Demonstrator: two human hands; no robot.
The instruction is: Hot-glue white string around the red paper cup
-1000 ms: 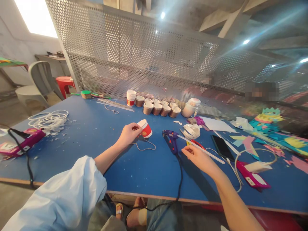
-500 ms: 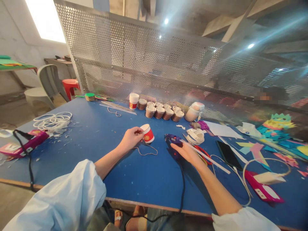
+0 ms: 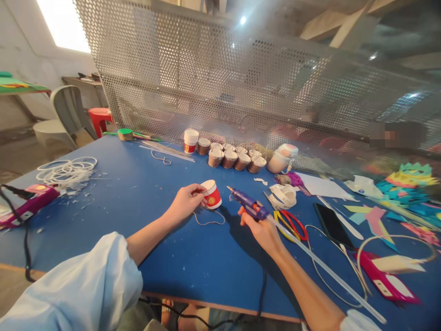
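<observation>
Cup (image 3: 213, 196), red and white, was tilted mid-scene over the blue table (image 3: 193, 257); I had the left hand (image 3: 188, 202) pinching its left side, string (image 3: 208, 224) lying on the near side. Right hand (image 3: 262, 230) gripped the purple glue gun (image 3: 248, 203), nozzle toward the cup, not touching. Red and yellow handles (image 3: 299, 222) lay just right, brown cups (image 3: 229, 160) stood far
</observation>
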